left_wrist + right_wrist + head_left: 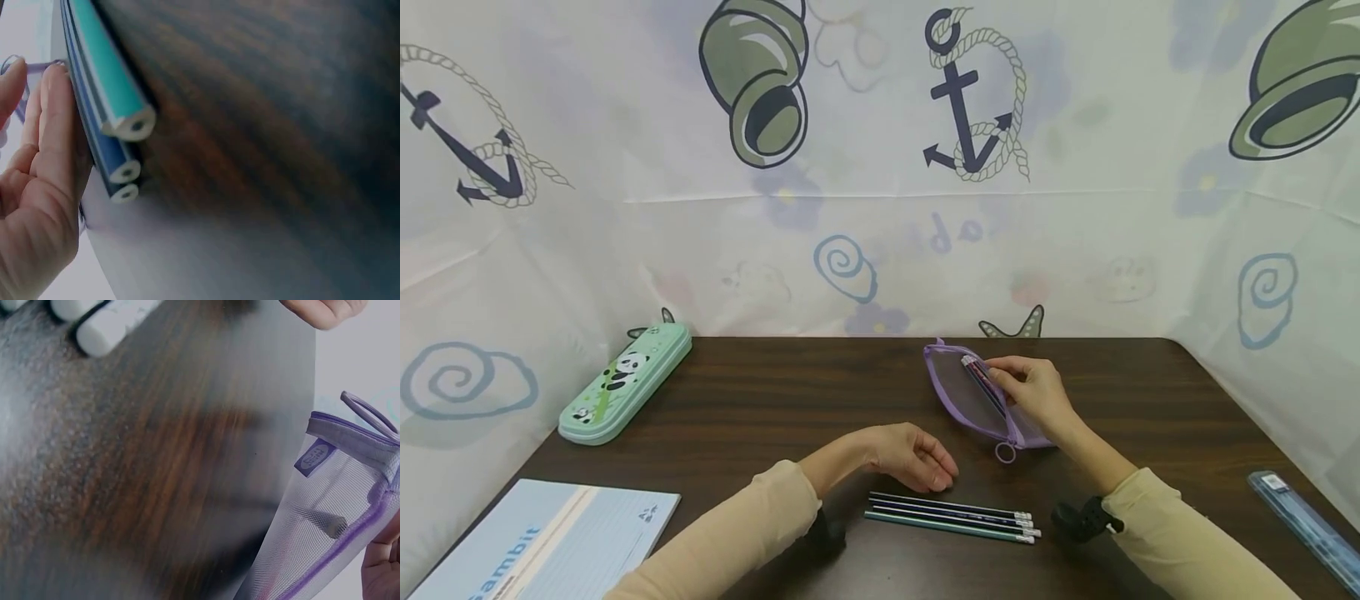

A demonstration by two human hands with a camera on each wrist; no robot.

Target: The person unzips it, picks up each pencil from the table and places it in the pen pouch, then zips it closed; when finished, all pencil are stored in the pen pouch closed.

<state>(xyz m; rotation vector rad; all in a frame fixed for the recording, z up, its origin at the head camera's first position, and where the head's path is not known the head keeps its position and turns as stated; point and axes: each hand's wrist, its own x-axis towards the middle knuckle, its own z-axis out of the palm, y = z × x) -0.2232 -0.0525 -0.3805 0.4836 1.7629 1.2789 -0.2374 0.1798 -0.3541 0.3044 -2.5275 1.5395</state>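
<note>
A purple-edged mesh pencil pouch [955,392] lies unzipped toward the back of the table, with pencils [981,379] inside showing through its opening. My right hand [1033,392] pinches the pouch's right edge, beside those pencils. In the right wrist view, a pencil end [337,526] shows through the mesh, and part of my right hand [382,559] is hidden behind the pouch. My left hand [913,458] is held just behind a row of dark and green pencils [951,517], its fingers loosely bent and holding nothing. White erasers cap the pencils' right ends.
At the back left is a mint pencil case [625,383] with pandas. A light blue notebook [550,542] lies at the front left. On the right edge rests a narrow blue transparent packet [1307,529]. A printed cloth [880,167] hangs around the table.
</note>
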